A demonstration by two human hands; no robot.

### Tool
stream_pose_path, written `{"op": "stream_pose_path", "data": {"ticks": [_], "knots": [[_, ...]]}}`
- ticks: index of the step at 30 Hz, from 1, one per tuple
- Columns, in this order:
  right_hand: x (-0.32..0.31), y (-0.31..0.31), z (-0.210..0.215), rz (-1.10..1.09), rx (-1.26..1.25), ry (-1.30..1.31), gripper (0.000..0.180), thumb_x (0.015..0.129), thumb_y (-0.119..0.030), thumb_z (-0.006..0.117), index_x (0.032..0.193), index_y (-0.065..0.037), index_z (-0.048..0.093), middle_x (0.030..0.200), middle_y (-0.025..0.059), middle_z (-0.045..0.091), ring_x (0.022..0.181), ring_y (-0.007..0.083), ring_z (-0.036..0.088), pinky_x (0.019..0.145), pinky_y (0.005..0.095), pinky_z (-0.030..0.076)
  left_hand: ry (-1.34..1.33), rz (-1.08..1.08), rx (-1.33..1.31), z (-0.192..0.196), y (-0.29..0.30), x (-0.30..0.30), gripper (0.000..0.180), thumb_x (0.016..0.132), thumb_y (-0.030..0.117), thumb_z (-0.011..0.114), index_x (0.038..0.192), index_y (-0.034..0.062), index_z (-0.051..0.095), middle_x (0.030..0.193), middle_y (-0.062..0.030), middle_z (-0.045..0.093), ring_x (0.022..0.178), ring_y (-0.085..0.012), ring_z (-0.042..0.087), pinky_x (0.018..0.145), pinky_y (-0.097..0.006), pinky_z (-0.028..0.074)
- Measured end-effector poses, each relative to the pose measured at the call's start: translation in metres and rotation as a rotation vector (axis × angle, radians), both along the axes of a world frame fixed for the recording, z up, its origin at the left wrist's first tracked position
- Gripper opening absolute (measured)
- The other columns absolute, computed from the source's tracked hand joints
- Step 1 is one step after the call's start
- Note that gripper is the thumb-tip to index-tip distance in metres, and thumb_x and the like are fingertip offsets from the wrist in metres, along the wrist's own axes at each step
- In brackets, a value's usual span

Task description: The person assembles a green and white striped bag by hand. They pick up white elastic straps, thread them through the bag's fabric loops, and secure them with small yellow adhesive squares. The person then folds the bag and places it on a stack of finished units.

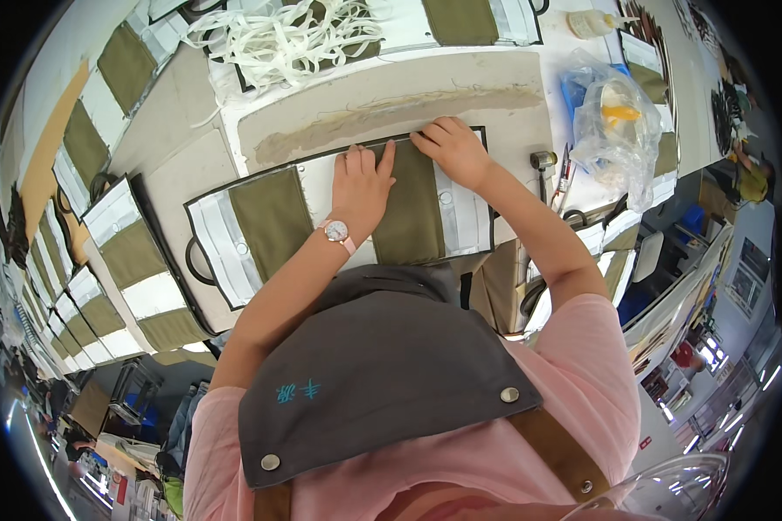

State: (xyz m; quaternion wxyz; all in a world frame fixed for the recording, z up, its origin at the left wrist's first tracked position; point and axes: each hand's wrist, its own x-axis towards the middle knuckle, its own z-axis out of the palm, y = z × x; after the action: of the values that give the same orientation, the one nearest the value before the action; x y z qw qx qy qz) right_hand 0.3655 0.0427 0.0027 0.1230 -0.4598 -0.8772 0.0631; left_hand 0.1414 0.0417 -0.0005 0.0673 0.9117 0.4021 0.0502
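Observation:
A flat fabric panel [261, 221] with olive and white sections and black edging lies across the workbench in front of me. My left hand [361, 187], with a pink watch on the wrist, presses flat on its olive middle section, fingers spread toward the top edge. My right hand [452, 149] rests on the panel's upper right edge, fingers bent over the black binding. Neither hand holds anything loose.
A pile of white straps [287, 39] lies at the back. A clear plastic bag [613, 117] and a glue bottle [593, 23] sit at the right, with a hammer [543, 165] beside the panel. Several matching panels [104, 286] are stacked along the left.

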Motion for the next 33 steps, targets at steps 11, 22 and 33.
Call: {"op": "stream_pose_path", "data": {"ticks": [11,22,33], "knots": [[-0.012,0.003,-0.003,-0.095,-0.028,0.017,0.028,0.073,-0.008,0.060,0.101,-0.011,0.065,0.098,0.0043,0.057,0.097,0.0243,0.053,0.084,0.0385,0.044,-0.047,-0.117,-0.052,-0.005,-0.014,0.025,0.061,0.082,0.025,0.064,0.133,-0.0015,0.044,0.128,-0.0155,0.047,0.121,-0.0266,0.043,0.104,-0.051,0.029],[0.010,0.019,-0.007,-0.324,-0.351,0.372,0.009,0.076,0.002,0.058,0.083,-0.003,0.059,0.085,0.0116,0.058,0.086,0.0352,0.054,0.074,0.0419,0.045,-0.098,-0.126,-0.122,-0.001,0.006,0.038,0.064,0.085,0.032,0.063,0.139,0.0073,0.040,0.114,-0.0133,0.048,0.111,-0.0283,0.045,0.100,-0.043,0.034],[0.016,0.004,-0.004,-0.062,-0.032,0.065,0.012,0.069,-0.006,0.061,0.080,-0.010,0.059,0.089,0.0035,0.055,0.093,0.0250,0.052,0.085,0.0374,0.043,-0.283,-0.067,-0.264,0.002,0.017,0.028,0.054,0.082,0.024,0.067,0.130,0.0066,0.050,0.110,-0.0106,0.050,0.105,-0.0267,0.048,0.095,-0.039,0.037]]}}
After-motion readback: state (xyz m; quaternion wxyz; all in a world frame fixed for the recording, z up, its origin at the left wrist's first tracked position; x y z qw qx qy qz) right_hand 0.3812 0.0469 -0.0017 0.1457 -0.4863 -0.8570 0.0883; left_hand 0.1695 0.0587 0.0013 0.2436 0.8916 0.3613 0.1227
